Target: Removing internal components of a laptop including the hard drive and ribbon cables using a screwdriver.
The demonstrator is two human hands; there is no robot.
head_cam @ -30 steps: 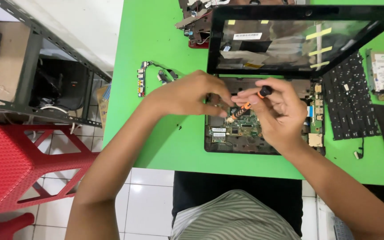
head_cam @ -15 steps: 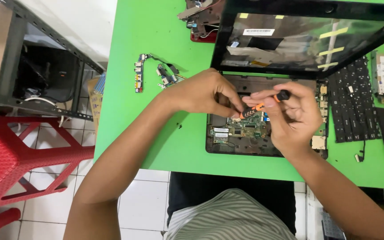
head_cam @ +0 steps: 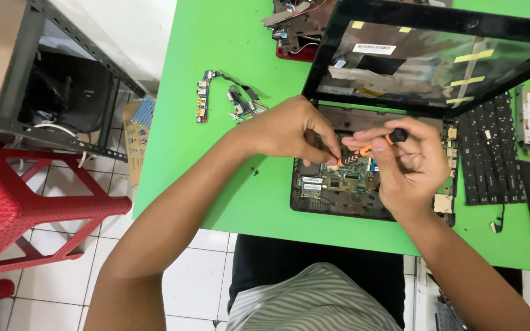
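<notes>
My right hand (head_cam: 415,162) pinches the small orange-and-black screwdriver (head_cam: 369,148); left hand (head_cam: 292,130) fingers close on its tip over the exposed green circuit board (head_cam: 338,181). Risk: a slipped tip could gouge the board.

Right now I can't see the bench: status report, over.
Right hand grips the small orange-and-black screwdriver. Left hand pinches at its tip, over the opened black laptop base. Nothing blocking.
</notes>
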